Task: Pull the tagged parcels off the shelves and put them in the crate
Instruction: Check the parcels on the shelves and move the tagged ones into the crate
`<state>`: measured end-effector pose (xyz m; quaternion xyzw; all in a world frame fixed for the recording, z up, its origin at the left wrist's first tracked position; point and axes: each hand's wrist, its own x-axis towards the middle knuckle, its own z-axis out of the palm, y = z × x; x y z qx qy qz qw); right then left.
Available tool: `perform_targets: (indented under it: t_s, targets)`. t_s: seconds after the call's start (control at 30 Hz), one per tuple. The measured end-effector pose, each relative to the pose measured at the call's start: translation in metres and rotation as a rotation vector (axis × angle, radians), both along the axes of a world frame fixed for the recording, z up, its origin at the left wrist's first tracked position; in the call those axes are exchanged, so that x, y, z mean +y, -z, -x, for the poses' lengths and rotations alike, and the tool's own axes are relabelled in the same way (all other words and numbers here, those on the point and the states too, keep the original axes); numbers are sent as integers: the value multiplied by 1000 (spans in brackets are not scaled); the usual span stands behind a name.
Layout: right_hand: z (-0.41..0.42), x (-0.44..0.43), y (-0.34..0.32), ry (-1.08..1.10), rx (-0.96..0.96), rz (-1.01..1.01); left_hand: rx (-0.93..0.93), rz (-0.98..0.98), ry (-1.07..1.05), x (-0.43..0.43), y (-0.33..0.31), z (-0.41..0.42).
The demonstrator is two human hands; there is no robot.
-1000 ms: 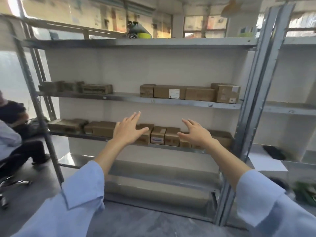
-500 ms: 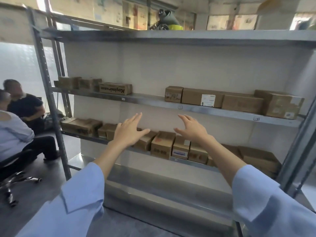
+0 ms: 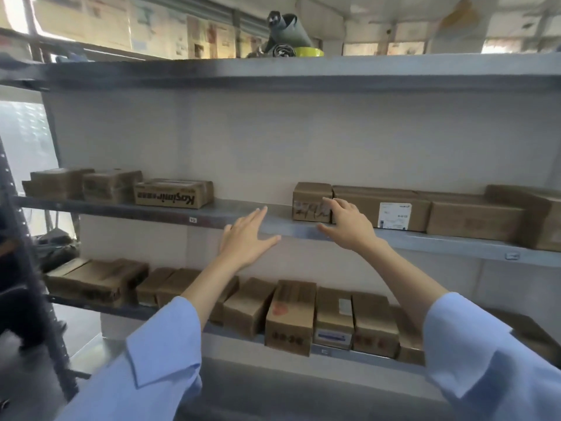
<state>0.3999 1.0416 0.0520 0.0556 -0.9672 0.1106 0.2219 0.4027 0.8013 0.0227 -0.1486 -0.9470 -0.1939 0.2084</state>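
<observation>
Two hands are reaching toward the middle shelf. The right hand is laying loosely bent fingers against the front of a small scribbled carton, at its seam with the long white-labelled carton just to the right; it is not gripping anything. The left hand is hovering flat and open at the shelf lip, left of the small carton. The two cartons are standing touching, so a one-sided pull is risking dragging the neighbour toward the near edge. Which carton is carrying the tag is unclear, so a wrong pick is possible. The crate is not showing.
</observation>
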Motion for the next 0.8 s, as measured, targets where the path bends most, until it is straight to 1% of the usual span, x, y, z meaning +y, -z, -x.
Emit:
perform_targets:
  t_s: [0.1, 0.3, 0.47, 0.57, 0.8]
  targets:
    - [26, 0, -1, 39, 27, -14, -9, -33, 47, 8, -3, 39]
    - [72, 1, -8, 121, 95, -37, 3, -33, 171, 22, -15, 113]
    - [104, 3, -8, 211, 100, -71, 27, -25, 276, 33, -27, 170]
    - [121, 6, -7, 258, 91, -75, 23, -86, 359, 42, -32, 198]
    - [147, 12, -4, 325, 0, -146, -80, -274, 536, 66, -24, 232]
